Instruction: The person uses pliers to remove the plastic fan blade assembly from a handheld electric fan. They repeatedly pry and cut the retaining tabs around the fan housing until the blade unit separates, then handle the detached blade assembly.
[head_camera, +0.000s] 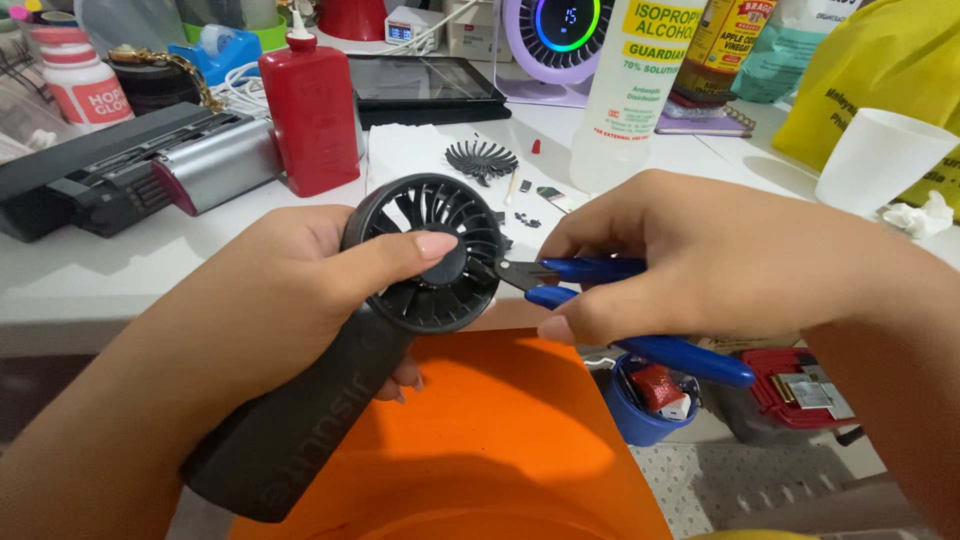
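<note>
My left hand (270, 310) grips a black handheld fan (400, 290) by its handle, with the thumb pressed on the round hub of the bladed head. My right hand (700, 260) is closed on blue-handled cutting pliers (600, 290). Their dark jaws touch the right rim of the fan head. A loose black fan blade wheel (481, 158) lies on white paper further back on the table, with several small black bits (527, 218) beside it.
A red bottle (311, 110), a clear plastic bottle (635, 90), a white cup (880, 160), a black-and-silver device (140, 165) and a tablet (420, 82) stand on the white table (120, 270). An orange surface (500, 440) lies below my hands, a blue tub (645, 400) beside it.
</note>
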